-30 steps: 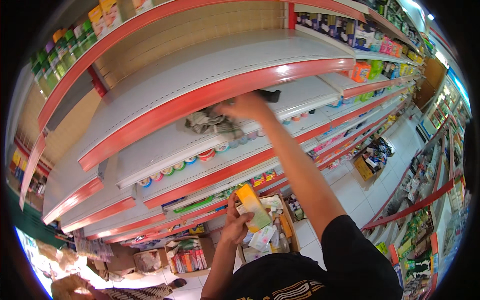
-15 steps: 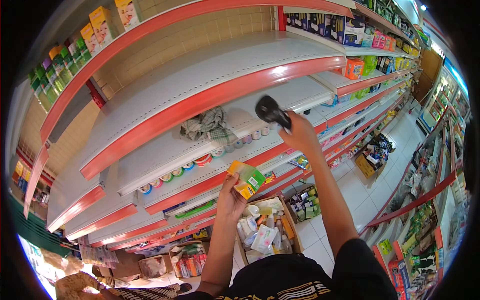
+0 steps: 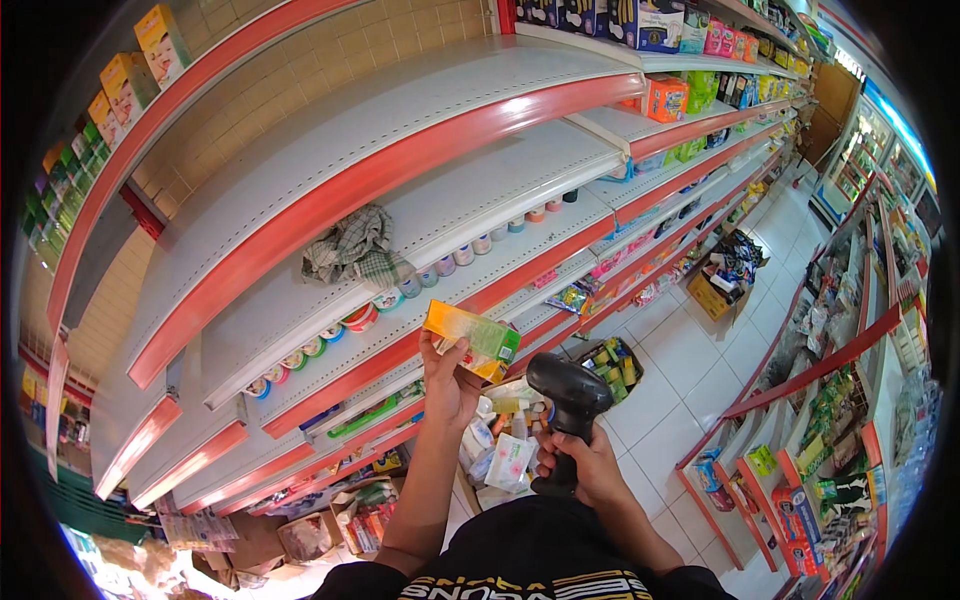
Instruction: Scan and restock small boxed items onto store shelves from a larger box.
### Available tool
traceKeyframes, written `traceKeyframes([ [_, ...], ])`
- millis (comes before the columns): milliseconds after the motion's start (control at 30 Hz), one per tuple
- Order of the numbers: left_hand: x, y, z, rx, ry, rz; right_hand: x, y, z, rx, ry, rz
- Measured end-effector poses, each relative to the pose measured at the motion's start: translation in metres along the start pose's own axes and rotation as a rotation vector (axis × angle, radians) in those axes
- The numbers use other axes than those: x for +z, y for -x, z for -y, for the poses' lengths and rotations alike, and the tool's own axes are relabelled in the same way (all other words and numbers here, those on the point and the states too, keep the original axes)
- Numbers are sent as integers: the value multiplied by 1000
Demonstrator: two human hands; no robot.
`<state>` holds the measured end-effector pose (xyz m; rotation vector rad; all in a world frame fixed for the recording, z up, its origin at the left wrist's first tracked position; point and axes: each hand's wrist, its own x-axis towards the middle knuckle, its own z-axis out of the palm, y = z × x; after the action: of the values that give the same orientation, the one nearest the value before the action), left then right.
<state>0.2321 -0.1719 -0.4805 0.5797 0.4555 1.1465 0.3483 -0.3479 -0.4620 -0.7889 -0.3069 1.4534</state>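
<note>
My left hand is closed round one end of a yellow and green carton, held up in front of the shelf edges with a small white label patch at its right end. My right hand grips a black handheld barcode scanner by its handle. The scanner's head is near the carton's right end, and the two are apart. Beneath both hands stands a cardboard box of mixed bottles and packs, with a white pack on top; my hands and body hide part of it.
A checked cloth lies on a grey shelf with red edging. Round-lidded jars line the shelf below. Cardboard boxes of goods stand on the white tiled floor. Another stocked rack runs along the right.
My right hand has brought the scanner down from the shelf to in front of my body, near the carton. The carton has tilted in my left hand. The view has shifted right.
</note>
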Motion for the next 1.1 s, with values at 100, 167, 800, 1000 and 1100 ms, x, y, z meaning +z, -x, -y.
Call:
traceKeyframes([
  [100, -1, 2, 3, -3, 0, 34, -1, 1, 0, 18, -38, 32],
  [167, -2, 4, 2, 8, -3, 49, -1, 0, -3, 22, -26, 22],
  [800, -23, 32, -36, -255, 547, 406, 77, -271, 119, -1206, 1992, -31],
  [1000, -9, 34, -49, -165, 454, 221, 116, -343, 116, -1018, 2114, -43],
  [1100, -22, 32, -42, -49, 304, 203, 109, -358, 106, -1165, 2054, -44],
])
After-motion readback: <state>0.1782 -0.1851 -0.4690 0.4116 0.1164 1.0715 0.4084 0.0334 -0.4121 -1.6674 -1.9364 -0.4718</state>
